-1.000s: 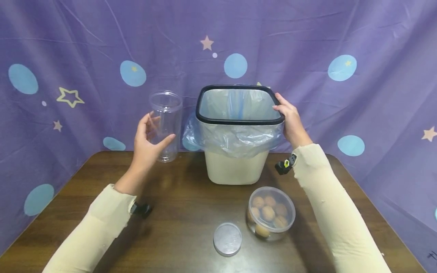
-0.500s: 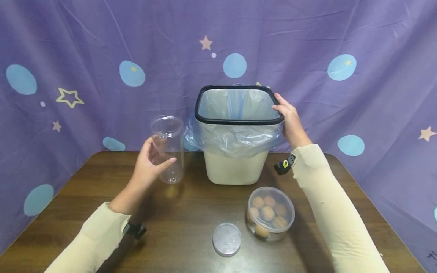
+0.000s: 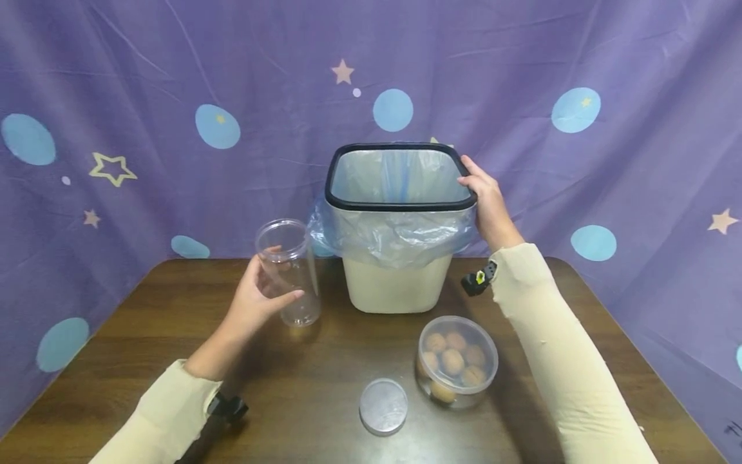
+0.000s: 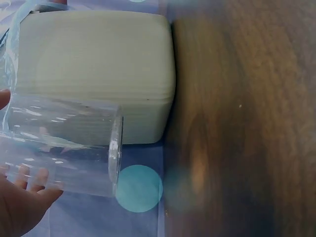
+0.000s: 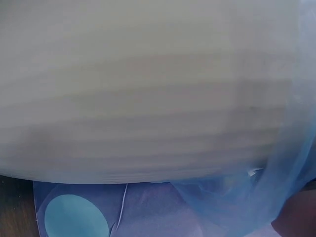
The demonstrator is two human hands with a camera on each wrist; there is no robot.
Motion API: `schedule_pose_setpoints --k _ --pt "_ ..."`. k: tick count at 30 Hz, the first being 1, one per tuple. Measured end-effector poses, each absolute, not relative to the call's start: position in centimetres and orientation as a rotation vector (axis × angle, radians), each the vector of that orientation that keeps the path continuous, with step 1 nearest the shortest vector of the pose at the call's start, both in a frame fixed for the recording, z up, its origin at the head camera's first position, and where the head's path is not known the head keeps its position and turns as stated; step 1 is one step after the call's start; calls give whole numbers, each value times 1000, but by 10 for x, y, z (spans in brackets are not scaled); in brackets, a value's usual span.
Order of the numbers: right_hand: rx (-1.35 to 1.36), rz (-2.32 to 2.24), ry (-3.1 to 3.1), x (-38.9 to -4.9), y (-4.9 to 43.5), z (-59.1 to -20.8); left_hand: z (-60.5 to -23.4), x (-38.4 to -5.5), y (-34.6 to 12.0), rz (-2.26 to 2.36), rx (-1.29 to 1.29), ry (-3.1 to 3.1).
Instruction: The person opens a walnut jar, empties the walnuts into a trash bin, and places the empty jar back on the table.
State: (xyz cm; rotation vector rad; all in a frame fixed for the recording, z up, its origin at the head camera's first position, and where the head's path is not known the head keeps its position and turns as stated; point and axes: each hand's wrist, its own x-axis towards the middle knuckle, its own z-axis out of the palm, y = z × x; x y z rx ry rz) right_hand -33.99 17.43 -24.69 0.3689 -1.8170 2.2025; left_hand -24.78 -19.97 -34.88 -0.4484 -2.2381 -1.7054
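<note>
My left hand (image 3: 255,290) grips a clear plastic jar (image 3: 303,287) with no lid on it, thumb on the near side and fingers around the far left. The jar is upright, tilted a little, and nothing shows inside. In the left wrist view its base (image 4: 115,153) hangs apart from the tabletop. To its right stands a cream trash can (image 3: 397,287) with a black rim (image 3: 400,207) and a bluish plastic liner (image 3: 400,238) folded over. My right hand (image 3: 489,203) grips that rim at the right side; the right wrist view shows mostly the can's wall (image 5: 138,98).
A round tub (image 3: 458,362) of walnut-like balls under a translucent lid stands in front of the can. Beside it a round silver lid (image 3: 384,406) lies on the wooden table (image 3: 313,386). Behind the table hangs a purple patterned curtain (image 3: 278,77).
My left hand has lowered the clear jar and brought it nearer to me and slightly right. The right hand keeps its grip on the rim. The view has shifted slightly.
</note>
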Motion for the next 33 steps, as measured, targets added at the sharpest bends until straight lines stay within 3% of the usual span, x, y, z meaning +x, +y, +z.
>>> schedule_pose_setpoints --k 33 --pt "352 2167 -1823 -340 173 -248 -379 -245 -208 -1685 -416 -2381"
